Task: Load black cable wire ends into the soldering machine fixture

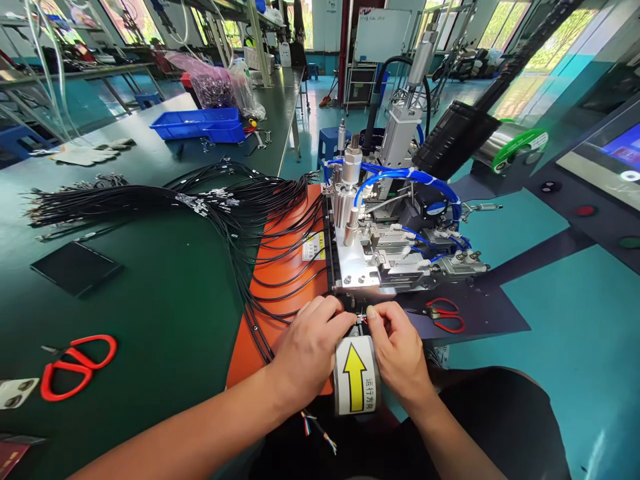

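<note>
Here, take the metal machine (pixel 380 253) as your landmark: both of your hands sit right at its near edge, almost touching each other. Your left hand (pixel 310 347) lies knuckles up on the orange mat (pixel 285 267) just left of the machine's front, its fingers curled down and pressed together over the end of a black cable (pixel 260 330) that runs under the palm. Your right hand (pixel 400 350) is just beside it, thumb and forefinger pinching thin coloured wires (pixel 364 319) at the slot in the machine's front edge; how hard they grip you cannot tell. Between your wrists, directly before the machine, stands a grey guard with a yellow arrow label (pixel 356 383) that points toward the machine. Below it, loose coloured wire ends (pixel 317 430) hang near your left forearm. Left of the machine a large bundle of black cables (pixel 150 200) fans across the green table (pixel 150 300) and onto the mat. A pair of red scissors (pixel 445 315) lies just right of the machine's front, near your right hand; a second pair of red scissors (pixel 75 365) lies well to the left on the table. Farther left and behind the machine sits a blue tray (pixel 200 124).
</note>
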Demonstrator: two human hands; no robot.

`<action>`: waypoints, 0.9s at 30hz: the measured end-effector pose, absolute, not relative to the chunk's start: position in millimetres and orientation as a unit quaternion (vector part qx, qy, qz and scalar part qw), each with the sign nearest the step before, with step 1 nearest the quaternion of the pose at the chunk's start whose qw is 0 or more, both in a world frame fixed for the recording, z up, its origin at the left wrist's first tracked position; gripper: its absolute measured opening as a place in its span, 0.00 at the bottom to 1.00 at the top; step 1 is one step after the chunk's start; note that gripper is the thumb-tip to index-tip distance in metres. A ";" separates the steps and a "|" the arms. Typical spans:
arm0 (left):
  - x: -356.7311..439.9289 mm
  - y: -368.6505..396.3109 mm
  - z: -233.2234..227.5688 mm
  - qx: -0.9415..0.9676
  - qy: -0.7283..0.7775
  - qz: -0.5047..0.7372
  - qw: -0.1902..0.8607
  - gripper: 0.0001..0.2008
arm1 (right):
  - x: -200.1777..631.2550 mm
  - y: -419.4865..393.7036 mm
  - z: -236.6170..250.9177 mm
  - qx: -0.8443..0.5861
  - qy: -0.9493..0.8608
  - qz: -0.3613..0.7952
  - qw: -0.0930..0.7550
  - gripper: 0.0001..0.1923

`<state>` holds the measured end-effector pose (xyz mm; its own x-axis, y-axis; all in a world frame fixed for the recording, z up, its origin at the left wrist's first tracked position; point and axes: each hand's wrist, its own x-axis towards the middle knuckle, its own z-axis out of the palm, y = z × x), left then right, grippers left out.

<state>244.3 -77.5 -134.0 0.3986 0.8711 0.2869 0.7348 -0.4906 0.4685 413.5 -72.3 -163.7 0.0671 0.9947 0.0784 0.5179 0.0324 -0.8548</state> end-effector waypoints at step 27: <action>243.0 -76.7 -131.1 0.858 0.472 0.179 0.096 0.16 | 413.5 -72.4 -165.1 -0.627 -0.581 0.345 0.386 0.16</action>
